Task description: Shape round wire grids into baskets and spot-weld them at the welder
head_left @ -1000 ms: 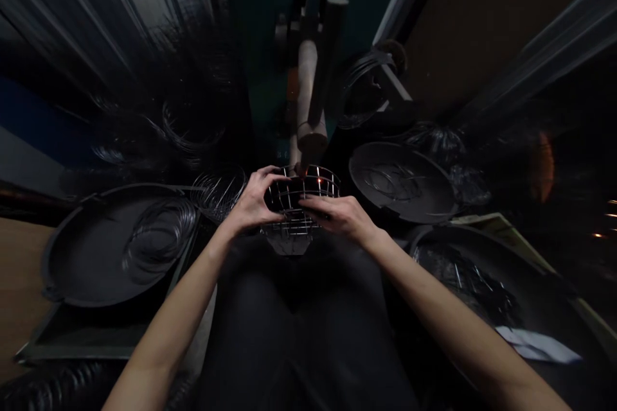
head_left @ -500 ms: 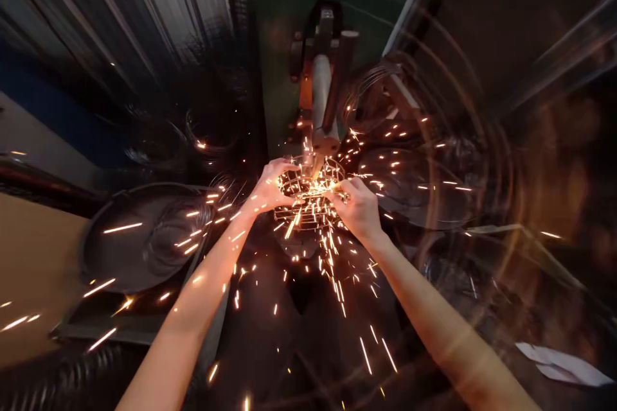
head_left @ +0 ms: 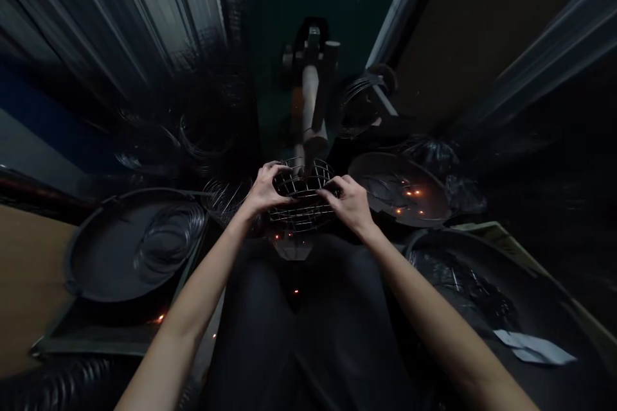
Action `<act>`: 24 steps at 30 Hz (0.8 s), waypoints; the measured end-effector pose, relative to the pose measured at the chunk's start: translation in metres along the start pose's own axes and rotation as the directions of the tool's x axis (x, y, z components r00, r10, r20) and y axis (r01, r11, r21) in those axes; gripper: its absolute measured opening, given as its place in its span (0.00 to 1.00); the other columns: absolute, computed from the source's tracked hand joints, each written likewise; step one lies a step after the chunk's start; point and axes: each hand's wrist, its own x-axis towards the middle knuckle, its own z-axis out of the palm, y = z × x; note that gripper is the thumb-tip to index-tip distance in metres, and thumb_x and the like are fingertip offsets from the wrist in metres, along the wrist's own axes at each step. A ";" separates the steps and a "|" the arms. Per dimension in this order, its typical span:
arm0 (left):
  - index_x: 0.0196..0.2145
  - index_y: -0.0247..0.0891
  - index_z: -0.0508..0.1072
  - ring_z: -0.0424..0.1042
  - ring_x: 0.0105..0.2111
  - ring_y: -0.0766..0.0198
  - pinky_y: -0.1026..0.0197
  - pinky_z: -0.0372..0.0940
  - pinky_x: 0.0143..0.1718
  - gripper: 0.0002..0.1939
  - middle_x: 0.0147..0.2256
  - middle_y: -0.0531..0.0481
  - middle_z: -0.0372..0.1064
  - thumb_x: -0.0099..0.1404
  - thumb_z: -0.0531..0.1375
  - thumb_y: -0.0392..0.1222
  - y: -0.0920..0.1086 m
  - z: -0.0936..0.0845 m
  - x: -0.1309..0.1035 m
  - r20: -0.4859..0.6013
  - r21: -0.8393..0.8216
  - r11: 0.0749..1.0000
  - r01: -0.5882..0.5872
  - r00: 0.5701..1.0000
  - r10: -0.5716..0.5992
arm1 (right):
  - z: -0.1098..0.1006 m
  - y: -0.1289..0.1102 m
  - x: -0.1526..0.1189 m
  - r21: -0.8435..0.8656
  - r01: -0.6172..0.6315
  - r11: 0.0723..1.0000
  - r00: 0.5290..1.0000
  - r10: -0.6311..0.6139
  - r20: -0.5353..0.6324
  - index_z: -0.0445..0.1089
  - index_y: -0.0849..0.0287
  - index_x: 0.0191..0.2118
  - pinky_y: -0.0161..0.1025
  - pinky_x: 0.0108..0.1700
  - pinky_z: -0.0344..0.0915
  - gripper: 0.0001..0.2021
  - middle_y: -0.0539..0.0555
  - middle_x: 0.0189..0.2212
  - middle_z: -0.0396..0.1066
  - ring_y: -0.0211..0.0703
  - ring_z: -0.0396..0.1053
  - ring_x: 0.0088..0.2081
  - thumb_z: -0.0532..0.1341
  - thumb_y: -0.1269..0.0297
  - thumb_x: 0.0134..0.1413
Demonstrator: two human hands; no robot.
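Between my hands is a round wire basket (head_left: 303, 213), a cage of thin metal wires, tilted under a welding machine. My left hand (head_left: 266, 189) grips its left side, thumb in front and fingers over the rim. On the right, my right hand (head_left: 348, 201) pinches the near rim between thumb and fingers. The machine's thick cylindrical arm (head_left: 311, 103) points down towards me, and its lower tip (head_left: 299, 157) reaches into the basket's opening. Whether the tip touches the wire I cannot tell.
A dark round pan (head_left: 106, 244) at left holds a coil of wire rings (head_left: 168, 241). Another pan (head_left: 434, 205) with glowing specks sits at right. Nearer right, a larger pan (head_left: 540, 295) holds wire pieces and white paper (head_left: 535, 347). The green machine body (head_left: 357, 19) stands behind.
The bright shower of sparks has died down to a few glowing specks, and the scene is much darker. Both hands stay on the basket in nearly the same place.
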 end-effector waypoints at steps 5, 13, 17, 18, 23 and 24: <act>0.49 0.42 0.69 0.58 0.58 0.49 0.45 0.55 0.60 0.37 0.54 0.43 0.58 0.39 0.73 0.46 0.000 -0.001 0.001 0.031 0.001 1.000 -0.027 0.999 0.027 | 0.004 0.002 -0.005 -0.020 -0.036 0.999 0.999 0.036 0.003 0.71 0.58 0.33 0.35 0.30 0.57 0.11 0.51 0.29 0.64 0.38 0.62 0.27 0.63 0.54 0.55; 0.48 0.40 0.69 0.59 0.57 0.51 0.47 0.55 0.60 0.38 0.52 0.44 0.60 0.39 0.73 0.48 -0.005 -0.004 0.018 0.036 -0.020 1.000 -0.013 0.999 0.014 | 0.011 0.003 0.008 -0.052 -0.093 0.994 0.995 0.092 -0.036 0.71 0.58 0.33 0.35 0.31 0.58 0.10 0.51 0.31 0.66 0.40 0.64 0.30 0.63 0.56 0.55; 0.48 0.38 0.69 0.60 0.56 0.51 0.47 0.55 0.60 0.38 0.52 0.43 0.60 0.38 0.73 0.48 -0.016 -0.005 0.033 0.038 -0.027 1.000 -0.010 0.999 0.011 | 0.018 0.000 0.024 -0.072 -0.113 0.991 0.993 0.110 -0.039 0.72 0.57 0.33 0.35 0.32 0.58 0.08 0.51 0.31 0.66 0.40 0.64 0.30 0.65 0.58 0.54; 0.48 0.38 0.69 0.60 0.56 0.51 0.47 0.55 0.60 0.38 0.52 0.43 0.61 0.39 0.73 0.48 -0.017 -0.006 0.036 0.039 -0.029 0.999 -0.022 0.999 0.023 | 0.020 -0.001 0.027 -0.079 -0.120 0.990 0.993 0.118 -0.026 0.72 0.57 0.33 0.35 0.32 0.58 0.08 0.51 0.31 0.65 0.40 0.64 0.30 0.65 0.58 0.54; 0.50 0.37 0.68 0.58 0.58 0.50 0.46 0.51 0.62 0.40 0.53 0.42 0.61 0.39 0.73 0.49 -0.021 -0.012 0.038 0.053 -0.031 0.996 -0.078 0.995 0.079 | 0.008 -0.004 0.025 -0.054 -0.163 0.985 0.987 0.163 -0.006 0.73 0.60 0.37 0.37 0.38 0.62 0.08 0.54 0.33 0.65 0.43 0.65 0.34 0.62 0.60 0.56; 0.53 0.38 0.65 0.55 0.60 0.49 0.46 0.49 0.63 0.44 0.56 0.41 0.58 0.39 0.73 0.51 -0.024 -0.013 0.033 0.045 -0.042 0.997 -0.067 0.997 0.069 | -0.001 -0.004 0.019 -0.024 -0.163 0.986 0.986 0.163 -0.021 0.73 0.60 0.38 0.38 0.41 0.63 0.10 0.55 0.34 0.66 0.44 0.66 0.36 0.59 0.60 0.59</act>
